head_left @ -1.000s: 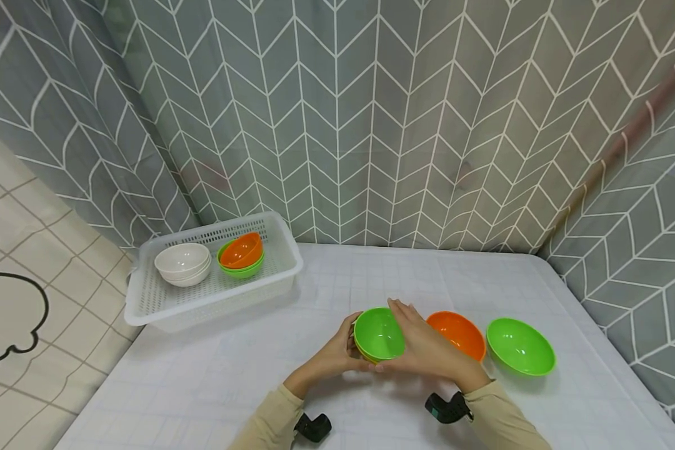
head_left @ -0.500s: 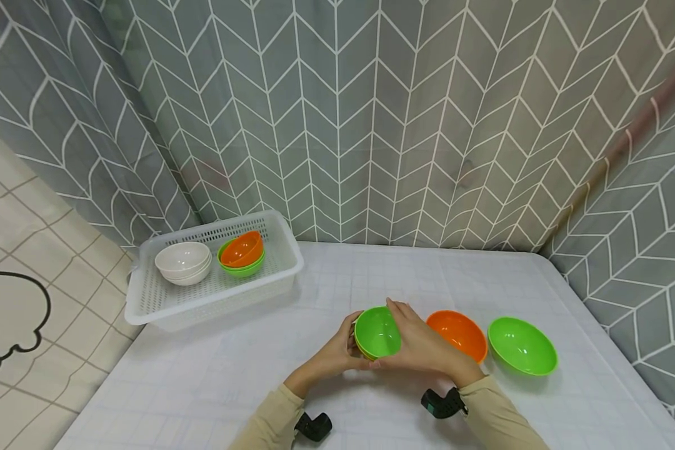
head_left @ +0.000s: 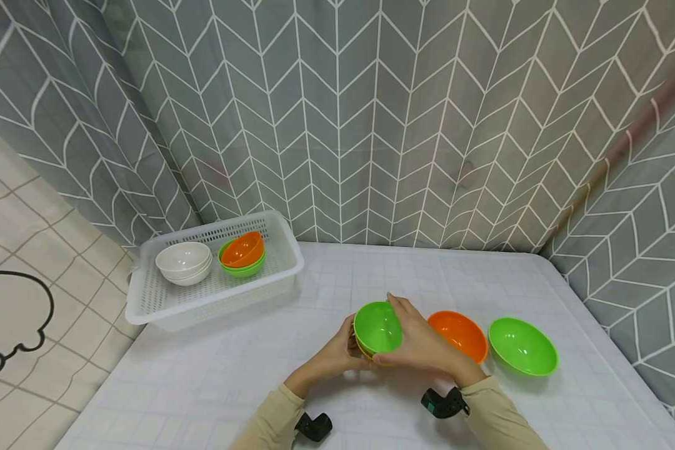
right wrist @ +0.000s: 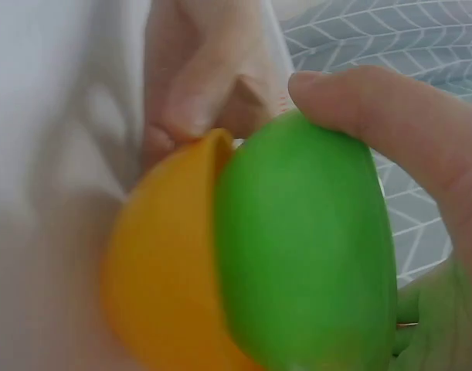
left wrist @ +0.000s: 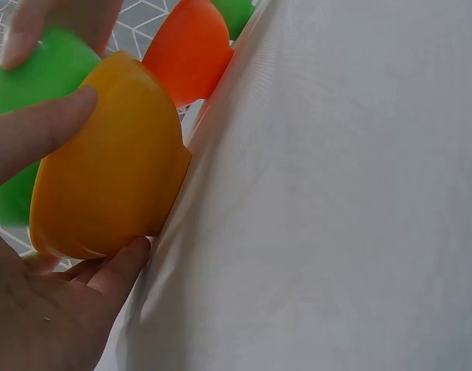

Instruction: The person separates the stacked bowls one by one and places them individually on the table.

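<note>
A small green bowl [head_left: 374, 330] sits partly inside a yellow bowl [left wrist: 116, 166], its rim raised above the yellow one. My right hand [head_left: 427, 345] grips the green bowl from the right, thumb near and fingers over the far rim. From the left, my left hand [head_left: 333, 355] holds the yellow bowl; in the left wrist view its thumb presses the upper side and other fingers reach under it near the cloth. In the right wrist view a gap shows between the two rims. To the right stand an orange bowl [head_left: 460, 336] and a wider green bowl [head_left: 521, 347].
At the back left of the white-clothed table [head_left: 230, 381] stands a white perforated basket [head_left: 233, 301]. Inside it are stacked white bowls [head_left: 183, 260] and a small orange bowl [head_left: 243, 249] tilted in green ones [head_left: 242, 272]. A patterned curtain [head_left: 337, 125] hangs behind.
The small green bowl has risen slightly in my right hand, showing more of the yellow bowl's rim below. My left hand stays nearly in place on the yellow bowl.
</note>
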Demonstrator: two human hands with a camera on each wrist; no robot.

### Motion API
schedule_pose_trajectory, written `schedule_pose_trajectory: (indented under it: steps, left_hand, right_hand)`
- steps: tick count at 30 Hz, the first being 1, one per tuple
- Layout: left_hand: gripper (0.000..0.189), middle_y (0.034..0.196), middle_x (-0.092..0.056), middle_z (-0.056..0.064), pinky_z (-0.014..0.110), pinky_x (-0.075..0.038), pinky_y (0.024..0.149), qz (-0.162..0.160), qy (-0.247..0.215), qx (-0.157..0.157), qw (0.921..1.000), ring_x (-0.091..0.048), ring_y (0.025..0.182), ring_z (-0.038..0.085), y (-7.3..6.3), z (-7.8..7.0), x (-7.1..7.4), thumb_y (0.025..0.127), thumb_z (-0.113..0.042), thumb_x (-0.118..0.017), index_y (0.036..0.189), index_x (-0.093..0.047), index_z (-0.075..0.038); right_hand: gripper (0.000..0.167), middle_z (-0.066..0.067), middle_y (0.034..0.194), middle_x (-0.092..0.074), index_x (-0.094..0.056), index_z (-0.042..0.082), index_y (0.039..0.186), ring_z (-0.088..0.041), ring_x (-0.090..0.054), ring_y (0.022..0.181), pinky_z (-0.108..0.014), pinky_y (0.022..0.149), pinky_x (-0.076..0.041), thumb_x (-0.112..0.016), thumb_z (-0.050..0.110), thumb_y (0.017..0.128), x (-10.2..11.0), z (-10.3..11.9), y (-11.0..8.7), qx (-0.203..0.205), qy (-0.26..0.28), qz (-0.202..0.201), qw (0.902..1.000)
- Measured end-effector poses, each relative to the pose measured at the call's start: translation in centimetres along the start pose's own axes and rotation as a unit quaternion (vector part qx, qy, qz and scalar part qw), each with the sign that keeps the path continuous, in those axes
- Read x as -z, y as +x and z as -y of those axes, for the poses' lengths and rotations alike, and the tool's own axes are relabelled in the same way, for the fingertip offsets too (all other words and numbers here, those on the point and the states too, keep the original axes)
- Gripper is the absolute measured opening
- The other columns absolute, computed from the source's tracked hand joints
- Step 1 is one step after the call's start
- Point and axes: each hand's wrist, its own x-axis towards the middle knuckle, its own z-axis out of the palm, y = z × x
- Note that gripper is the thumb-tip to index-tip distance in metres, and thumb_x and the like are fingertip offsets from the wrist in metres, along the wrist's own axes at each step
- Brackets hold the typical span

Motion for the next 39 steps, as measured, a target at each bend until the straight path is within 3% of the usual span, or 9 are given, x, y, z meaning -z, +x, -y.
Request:
schedule_pose_trajectory:
  steps: [8,19,22,24,26,29,31,34,39]
  left_hand:
    - [0.097,0.15,-0.029,0.018,0.033,-0.036,0.108,0.012,-0.003,-0.005,0.9999,-0.035,0.136,0.03,0.3,0.2,0.2,0.079,0.004,-0.075,0.151,-0.011,-0.007]
    - [0.098,0.148,-0.031,0.021,0.038,-0.036,0.107,0.005,0.001,0.019,0.9998,-0.039,0.134,0.031,0.3,-0.2,0.3,0.08,-0.003,-0.078,0.151,-0.01,-0.006]
    - [0.099,0.148,-0.03,0.021,0.039,-0.035,0.108,0.001,0.006,0.024,0.9997,-0.038,0.134,0.031,0.2,-0.4,0.3,0.08,-0.003,-0.078,0.151,-0.01,-0.006]
    - [0.099,0.149,-0.03,0.021,0.039,-0.035,0.108,0.001,0.008,0.026,0.9996,-0.038,0.134,0.031,0.1,-0.5,0.3,0.08,-0.003,-0.078,0.151,-0.01,-0.006]
    - [0.099,0.149,-0.03,0.022,0.039,-0.034,0.108,0.002,0.006,0.024,0.9997,-0.038,0.134,0.032,0.1,-0.5,0.4,0.08,-0.002,-0.078,0.151,-0.009,-0.006]
    - [0.099,0.148,-0.031,0.021,0.04,-0.035,0.108,0.0,0.004,0.022,0.9997,-0.038,0.134,0.032,0.1,-0.5,0.4,0.08,-0.002,-0.078,0.151,-0.01,-0.007]
    - [0.099,0.148,-0.031,0.021,0.04,-0.035,0.108,-0.001,0.004,0.022,0.9997,-0.039,0.133,0.032,0.1,-0.5,0.4,0.08,-0.002,-0.078,0.151,-0.01,-0.007]
    - [0.099,0.148,-0.031,0.021,0.04,-0.034,0.108,-0.001,0.008,0.024,0.9997,-0.038,0.134,0.032,0.0,-0.5,0.4,0.08,-0.004,-0.079,0.151,-0.01,-0.007]
    - [0.098,0.149,-0.029,0.021,0.039,-0.033,0.109,0.003,0.016,0.023,0.9996,-0.037,0.135,0.032,0.1,-0.6,0.4,0.08,-0.006,-0.079,0.151,-0.01,-0.007]
  right_hand:
    - [0.12,-0.022,0.142,-0.037,-0.023,-0.005,0.149,-0.035,-0.05,0.117,-0.055,0.091,-0.047,-0.088,0.046,0.062,2.5,1.1,-1.7,0.026,-0.003,-0.051,0.9983]
    - [0.124,-0.018,0.145,-0.036,-0.024,0.0,0.15,-0.04,-0.041,0.125,-0.064,0.092,-0.042,-0.09,0.049,0.058,5.0,-0.3,-9.8,-0.002,-0.077,-0.114,0.9905]
    - [0.128,-0.019,0.143,-0.037,-0.022,0.002,0.152,-0.039,-0.042,0.124,-0.035,0.105,-0.038,-0.093,0.045,0.054,4.6,-0.8,-11.9,-0.004,-0.09,-0.137,0.9865]
    - [0.131,-0.02,0.141,-0.038,-0.02,0.005,0.153,-0.036,-0.043,0.121,-0.013,0.103,-0.028,-0.094,0.043,0.052,4.3,-1.1,-13.1,0.0,-0.093,-0.148,0.9846]
    - [0.134,-0.018,0.141,-0.038,-0.017,0.009,0.155,-0.031,-0.044,0.119,-0.01,0.098,-0.031,-0.094,0.044,0.051,4.0,-1.4,-14.0,-0.003,-0.096,-0.153,0.9835]
    - [0.136,-0.016,0.141,-0.038,-0.017,0.012,0.155,-0.024,-0.043,0.117,-0.035,0.092,-0.048,-0.095,0.045,0.048,3.4,-1.9,-14.9,-0.013,-0.101,-0.154,0.9828]
    - [0.137,-0.015,0.142,-0.038,-0.019,0.01,0.155,-0.02,-0.042,0.116,-0.05,0.084,-0.05,-0.095,0.045,0.046,3.0,-2.2,-15.4,-0.02,-0.101,-0.154,0.9827]
    - [0.136,-0.018,0.138,-0.04,-0.025,-0.001,0.15,-0.018,-0.041,0.115,-0.039,0.087,-0.05,-0.096,0.044,0.043,2.1,-2.9,-15.9,-0.021,-0.094,-0.155,0.9832]
    - [0.137,-0.019,0.133,-0.043,-0.026,-0.009,0.145,-0.023,-0.043,0.112,-0.041,0.089,-0.048,-0.094,0.052,0.042,1.0,-3.7,-16.5,-0.043,-0.1,-0.142,0.9838]
